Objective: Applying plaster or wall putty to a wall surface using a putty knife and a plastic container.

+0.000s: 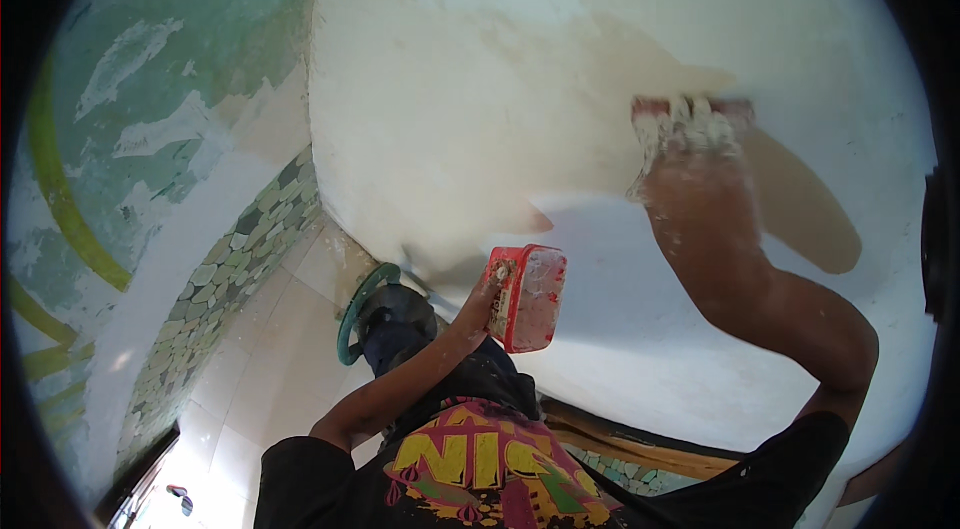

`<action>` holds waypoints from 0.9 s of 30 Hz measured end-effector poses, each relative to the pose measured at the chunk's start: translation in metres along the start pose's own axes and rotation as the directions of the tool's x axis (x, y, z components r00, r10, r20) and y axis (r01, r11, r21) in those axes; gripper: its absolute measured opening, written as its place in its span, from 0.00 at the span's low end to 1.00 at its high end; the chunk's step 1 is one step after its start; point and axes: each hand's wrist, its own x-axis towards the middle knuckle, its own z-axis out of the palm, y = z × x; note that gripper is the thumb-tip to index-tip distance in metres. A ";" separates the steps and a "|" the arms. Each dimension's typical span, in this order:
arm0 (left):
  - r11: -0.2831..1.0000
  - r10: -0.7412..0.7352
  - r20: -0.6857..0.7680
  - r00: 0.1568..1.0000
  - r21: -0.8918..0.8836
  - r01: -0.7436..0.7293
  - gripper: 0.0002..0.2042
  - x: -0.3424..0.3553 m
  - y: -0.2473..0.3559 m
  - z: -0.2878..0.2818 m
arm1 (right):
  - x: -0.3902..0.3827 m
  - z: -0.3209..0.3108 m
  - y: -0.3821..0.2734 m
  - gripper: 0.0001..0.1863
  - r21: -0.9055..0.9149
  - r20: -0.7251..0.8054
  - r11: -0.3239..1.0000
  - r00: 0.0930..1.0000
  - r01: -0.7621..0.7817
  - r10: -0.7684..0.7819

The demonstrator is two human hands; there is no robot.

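My right hand point(690, 154), coated in white paste, presses a wide reddish flat tool point(738, 110) against the pale wall point(470, 69). Its fingers lie over the tool, and the motion smears them. A damp-looking darker patch and the arm's shadow show on the wall around it. Low in front of my body, my left hand point(480, 311) grips a red plastic tub point(540, 301) by its side. The tub is tilted, and white residue coats its inside.
On the left stands a green wall point(220, 19) with white patches, and stone cladding point(215, 279) runs along its foot. A green ring-shaped rim point(352, 324) is beside my legs on the tiled floor point(260, 329). A wooden beam point(640, 444) lies below the pale wall.
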 end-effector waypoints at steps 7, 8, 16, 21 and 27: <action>1.000 -0.012 0.018 1.000 0.001 0.012 0.27 0.001 0.003 0.001 | 0.071 -0.033 0.070 0.15 0.329 -0.611 0.943 0.774 0.059 0.164; 1.000 0.008 -0.004 1.000 0.013 -0.008 0.27 -0.001 0.009 -0.007 | 0.093 -0.024 0.065 0.14 0.438 -0.626 0.890 0.753 0.123 0.204; 0.999 0.016 -0.063 0.998 -0.032 -0.018 0.28 -0.008 0.011 -0.007 | 0.078 0.049 0.004 0.08 -0.125 -0.472 0.992 0.880 -0.012 -0.049; 0.985 -0.017 0.006 1.000 -0.173 0.018 0.25 0.000 0.002 -0.025 | 0.037 0.022 -0.015 0.10 0.004 -0.045 0.993 0.992 0.118 -0.118; 0.998 -0.006 0.017 1.000 -0.062 0.007 0.25 0.002 0.011 -0.017 | 0.025 -0.002 0.016 0.10 0.221 -0.500 0.975 0.861 0.019 0.097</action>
